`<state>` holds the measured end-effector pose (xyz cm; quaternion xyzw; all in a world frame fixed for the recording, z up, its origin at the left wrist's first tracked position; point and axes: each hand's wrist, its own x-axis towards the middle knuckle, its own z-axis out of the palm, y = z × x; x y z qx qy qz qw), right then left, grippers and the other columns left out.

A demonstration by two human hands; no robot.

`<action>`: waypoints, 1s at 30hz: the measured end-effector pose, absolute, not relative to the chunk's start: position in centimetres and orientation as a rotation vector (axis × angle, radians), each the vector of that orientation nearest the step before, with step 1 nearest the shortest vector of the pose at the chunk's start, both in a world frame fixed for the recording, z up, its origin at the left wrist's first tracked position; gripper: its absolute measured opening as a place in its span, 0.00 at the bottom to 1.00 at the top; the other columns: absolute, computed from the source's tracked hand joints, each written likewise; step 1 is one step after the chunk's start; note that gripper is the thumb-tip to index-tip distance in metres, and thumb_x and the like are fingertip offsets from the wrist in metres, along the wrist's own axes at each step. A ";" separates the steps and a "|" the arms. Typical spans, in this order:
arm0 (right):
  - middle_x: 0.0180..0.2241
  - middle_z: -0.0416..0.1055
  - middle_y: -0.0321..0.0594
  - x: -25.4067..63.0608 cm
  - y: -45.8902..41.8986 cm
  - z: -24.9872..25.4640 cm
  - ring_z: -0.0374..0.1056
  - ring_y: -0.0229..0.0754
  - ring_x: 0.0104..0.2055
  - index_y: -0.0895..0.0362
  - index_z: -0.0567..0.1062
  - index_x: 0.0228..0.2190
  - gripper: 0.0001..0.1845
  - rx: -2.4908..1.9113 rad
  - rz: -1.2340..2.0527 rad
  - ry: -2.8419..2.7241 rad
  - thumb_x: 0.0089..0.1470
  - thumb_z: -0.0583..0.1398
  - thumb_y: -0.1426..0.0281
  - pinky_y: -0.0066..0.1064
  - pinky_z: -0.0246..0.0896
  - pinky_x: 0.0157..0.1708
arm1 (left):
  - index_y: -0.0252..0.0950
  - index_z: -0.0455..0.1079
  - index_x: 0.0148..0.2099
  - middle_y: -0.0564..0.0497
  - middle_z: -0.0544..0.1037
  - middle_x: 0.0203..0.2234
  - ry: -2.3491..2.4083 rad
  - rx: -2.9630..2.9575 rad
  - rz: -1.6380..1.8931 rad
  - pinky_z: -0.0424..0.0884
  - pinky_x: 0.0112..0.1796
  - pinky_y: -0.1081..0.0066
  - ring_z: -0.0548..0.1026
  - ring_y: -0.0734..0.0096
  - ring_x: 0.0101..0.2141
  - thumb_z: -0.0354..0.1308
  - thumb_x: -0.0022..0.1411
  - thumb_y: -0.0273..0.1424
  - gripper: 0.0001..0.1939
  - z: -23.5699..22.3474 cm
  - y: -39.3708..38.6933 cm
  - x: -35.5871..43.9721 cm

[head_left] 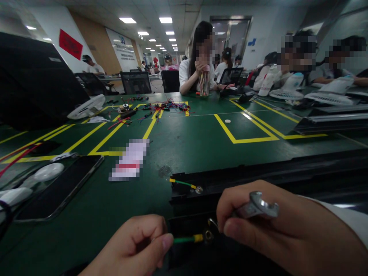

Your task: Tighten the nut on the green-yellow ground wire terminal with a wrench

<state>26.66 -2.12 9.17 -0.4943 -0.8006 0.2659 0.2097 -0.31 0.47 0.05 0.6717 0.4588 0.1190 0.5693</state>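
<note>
Ceiling lights point(165, 20) give even, rather dim light; the green table point(186, 142) shows faint glare (edges bend outward), and the near hands look soft.

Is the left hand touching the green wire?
Touching: the head view shows the left hand pinching the green wire between thumb and finger.
</note>
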 end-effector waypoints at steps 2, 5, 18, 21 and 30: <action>0.22 0.76 0.30 26.6 -2.3 9.1 0.70 0.36 0.21 0.52 0.74 0.28 0.07 -1.349 0.751 -2.242 0.57 0.57 0.71 0.23 0.55 0.16 | 0.37 0.60 0.25 0.57 0.65 0.20 1.069 1.595 0.262 0.55 0.18 0.78 0.60 0.79 0.17 0.49 0.65 0.48 0.23 0.1 0.6 -0.3; 0.21 0.75 0.31 26.3 -2.4 8.9 0.69 0.36 0.19 0.52 0.74 0.28 0.06 -1.299 0.804 -2.314 0.55 0.57 0.71 0.22 0.55 0.16 | 0.37 0.60 0.24 0.58 0.64 0.18 1.056 1.621 0.246 0.56 0.18 0.78 0.60 0.78 0.17 0.48 0.65 0.48 0.23 0.5 0.7 -0.1; 0.26 0.76 0.32 25.4 -2.2 8.4 0.69 0.36 0.25 0.54 0.75 0.30 0.06 -1.326 0.783 -2.391 0.56 0.58 0.74 0.24 0.58 0.23 | 0.37 0.60 0.25 0.59 0.63 0.17 1.070 1.622 0.248 0.56 0.21 0.77 0.59 0.77 0.18 0.49 0.66 0.44 0.21 0.9 0.6 -0.1; 0.28 0.76 0.33 25.5 -1.8 8.8 0.70 0.35 0.28 0.56 0.76 0.30 0.08 -1.248 0.865 -2.442 0.57 0.57 0.76 0.23 0.60 0.28 | 0.37 0.60 0.25 0.59 0.62 0.16 1.054 1.636 0.251 0.57 0.22 0.77 0.59 0.77 0.18 0.48 0.67 0.43 0.21 0.9 0.7 0.0; 0.29 0.76 0.29 26.3 -1.6 9.3 0.71 0.34 0.31 0.54 0.75 0.30 0.08 -1.227 0.870 -2.379 0.59 0.57 0.75 0.22 0.60 0.30 | 0.38 0.59 0.24 0.59 0.62 0.15 1.064 1.622 0.254 0.59 0.23 0.77 0.60 0.75 0.19 0.49 0.65 0.44 0.21 1.2 0.6 0.1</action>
